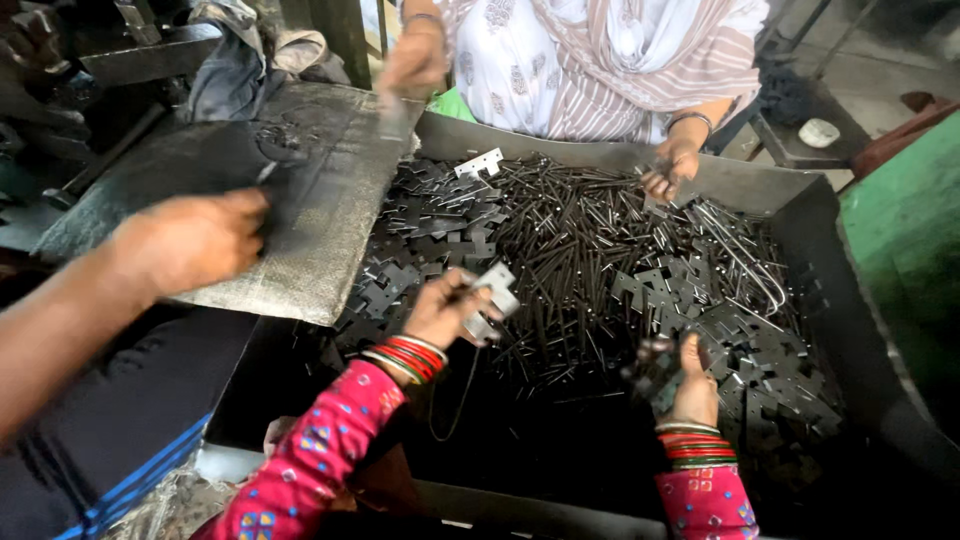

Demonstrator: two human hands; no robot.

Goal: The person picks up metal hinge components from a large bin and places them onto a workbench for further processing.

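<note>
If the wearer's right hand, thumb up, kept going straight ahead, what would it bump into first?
Probably the dark flat metal plates heaped just beyond the right hand, inside the big tray; depth is hard to judge, and it already seems to touch some.

**A Steel Tray Heaped with Hinge Parts**

A large, dark metal tray (800, 190) with raised, sloping walls carries the work. Its floor is covered by a loose heap of thin dark metal pins (580, 230), lying crisscross through the middle. Flat dark hinge plates (430, 215) are piled along the left side, and more hinge plates (740, 350) spread over the right. A few bent wire loops (745, 260) rest on top of the pile towards the right. The near part of the tray floor (540, 440) lies in shadow. A grey woven sheet (320, 210) overlaps the tray's left rim.
</note>
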